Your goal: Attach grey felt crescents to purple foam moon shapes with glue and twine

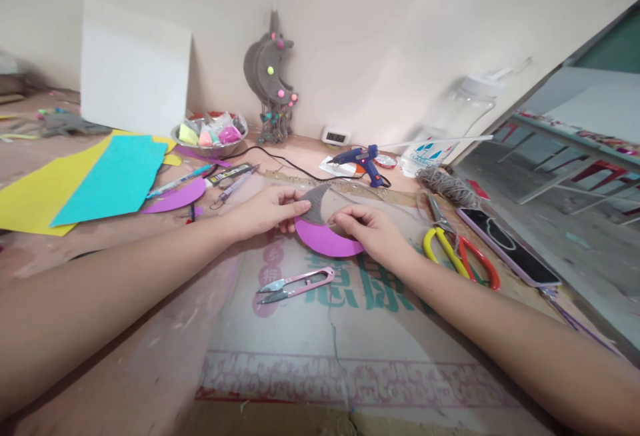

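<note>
A crescent-shaped purple card (327, 239) is held above the plastic-covered work surface; grey yarn (316, 204) is wound closely around its upper left part. My left hand (273, 213) pinches the crescent at the wrapped part, thumb in front and fingers behind. At the crescent's inner edge, my right hand (367, 228) has its fingertips closed on what seems to be the thin yarn strand, and it hides the crescent's right end. Pink thread snips (297, 284) lie just below. Yellow-and-red-handled scissors (460, 253) rest right of my right hand, near a grey yarn ball (447, 184).
A blue glue gun (363, 161) with a black cord stands behind my hands. At left lie turquoise (113, 179) and yellow sheets (30, 189) and a bowl of coloured clay (210, 136). A phone (507, 246) lies at the right edge. A grey moon ornament (270, 69) hangs at the wall.
</note>
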`<state>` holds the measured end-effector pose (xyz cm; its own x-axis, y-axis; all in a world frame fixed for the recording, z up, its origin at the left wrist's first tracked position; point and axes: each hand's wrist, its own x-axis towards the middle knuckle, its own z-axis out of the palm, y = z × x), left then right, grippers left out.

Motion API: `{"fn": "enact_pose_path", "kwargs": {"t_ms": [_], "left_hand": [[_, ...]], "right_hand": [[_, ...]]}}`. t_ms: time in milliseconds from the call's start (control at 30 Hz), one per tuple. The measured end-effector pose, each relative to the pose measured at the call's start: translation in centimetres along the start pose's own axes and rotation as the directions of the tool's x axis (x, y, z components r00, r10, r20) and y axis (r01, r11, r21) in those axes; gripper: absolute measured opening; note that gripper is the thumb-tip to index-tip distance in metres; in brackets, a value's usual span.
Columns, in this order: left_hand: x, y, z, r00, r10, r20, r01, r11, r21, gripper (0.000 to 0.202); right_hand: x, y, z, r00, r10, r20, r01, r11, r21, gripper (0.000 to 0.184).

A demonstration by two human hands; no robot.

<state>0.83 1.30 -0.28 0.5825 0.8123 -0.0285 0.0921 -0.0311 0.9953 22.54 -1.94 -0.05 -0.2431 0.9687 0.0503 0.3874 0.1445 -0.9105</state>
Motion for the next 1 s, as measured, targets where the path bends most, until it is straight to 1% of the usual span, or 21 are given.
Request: {"fn": "enact_pose_path", "kwargs": {"t_ms": [100,167,233,267,333,400,467,500,600,667,733,833,933,1000], "left_hand": [[0.2,-0.1,-0.3,0.998,0.013,-0.069,-0.025,0.983,-0.179,0.027],[0.5,-0.2,-0.6,0.994,0.000,-0.113,-0.031,0.963,-0.270,0.027],[0.7,-0.4,-0.8,0.990,-0.023,-0.139,-0.022,0.949,-0.314,0.028],[0.8,-0.5,-0.9,0.988,-0.032,-0.150,-0.019,0.946,-0.324,0.028],[0.9,-0.5,-0.9,0.985,-0.031,-0.167,-0.025,0.946,-0.323,0.029],[0.8,-0.4,-0.6,0.985,-0.010,-0.173,-0.040,0.959,-0.282,0.029],[0.5,-0.2,-0.2,0.986,-0.002,-0.167,-0.031,0.979,-0.199,0.029],[0.3,-0.1,0.1,0.988,-0.005,-0.156,-0.017,0.990,-0.143,0.028],[-0.1,0.3,0.8,0.993,0.017,-0.115,-0.009,0.998,0.069,0.027],[-0.4,0.5,1.1,0.993,0.073,-0.097,-0.050,0.975,0.216,0.027],[-0.5,0.6,1.2,0.988,0.117,-0.096,-0.081,0.944,0.318,0.028],[-0.7,0.7,1.3,0.982,0.143,-0.121,-0.084,0.913,0.399,0.032],[-0.9,0.7,1.4,0.981,0.130,-0.141,-0.054,0.895,0.444,0.031],[-0.9,0.6,1.3,0.984,0.114,-0.138,-0.040,0.891,0.452,0.031]], "right_hand": [[0.4,0.4,-0.6,0.994,-0.025,-0.102,0.040,0.988,0.152,0.038],[0.6,0.6,-0.8,0.982,-0.042,-0.185,0.086,0.969,0.233,0.034],[0.6,0.6,-0.6,0.974,-0.060,-0.221,0.108,0.971,0.214,0.030],[0.5,0.6,-0.4,0.975,-0.071,-0.210,0.109,0.978,0.178,0.031],[0.2,0.4,0.0,0.984,-0.101,-0.146,0.113,0.991,0.078,0.033],[-0.3,0.1,0.4,0.989,-0.136,-0.062,0.135,0.991,-0.023,0.034],[-0.6,-0.2,0.5,0.987,-0.157,0.015,0.158,0.984,-0.086,0.031],[-0.7,-0.3,0.5,0.988,-0.153,0.032,0.156,0.983,-0.100,0.029],[-0.7,-0.2,0.3,0.995,-0.091,0.031,0.094,0.992,-0.080,0.030],[-0.5,0.0,0.2,0.999,-0.037,0.019,0.037,0.998,-0.050,0.035],[-0.4,0.1,0.2,1.000,0.005,0.030,-0.005,1.000,-0.022,0.036],[-0.3,0.0,0.2,0.998,0.017,0.054,-0.016,1.000,-0.011,0.035],[-0.4,-0.3,0.3,0.997,-0.007,0.079,0.009,1.000,-0.023,0.032],[-0.5,-0.5,0.3,0.997,-0.012,0.076,0.013,1.000,-0.025,0.031]]}}
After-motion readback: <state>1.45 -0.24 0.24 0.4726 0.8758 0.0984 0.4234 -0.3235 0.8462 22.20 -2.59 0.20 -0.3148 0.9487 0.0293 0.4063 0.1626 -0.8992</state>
